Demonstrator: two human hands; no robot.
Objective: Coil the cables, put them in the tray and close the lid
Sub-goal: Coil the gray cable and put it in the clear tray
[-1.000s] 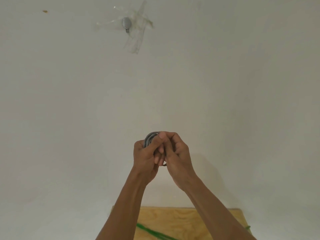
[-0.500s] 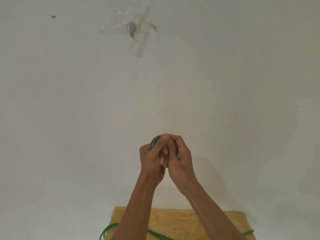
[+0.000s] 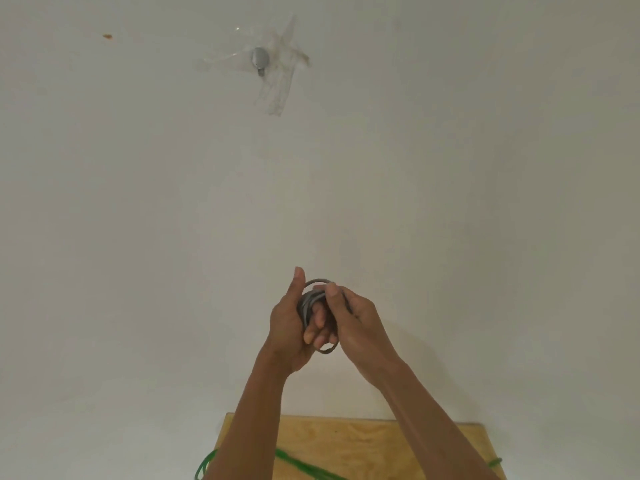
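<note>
Head view: both hands are raised in front of a white wall.
Grey cable [image 3: 313,299]: coiled in loops, held between the two hands.
Left hand [image 3: 289,327]: fingers curled round the coil, thumb pointed up.
Right hand [image 3: 358,323]: the coil's top is pinched between thumb and fingers.
Green cable [image 3: 294,462]: laid across the wooden board [image 3: 367,445], below the forearms.
Taped hook [image 3: 260,58]: fixed to the wall well above the hands.

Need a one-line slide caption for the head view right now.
Both hands, left and right, grip a grey cable coil before a white wall; a green cable lies on the plywood board below.
</note>
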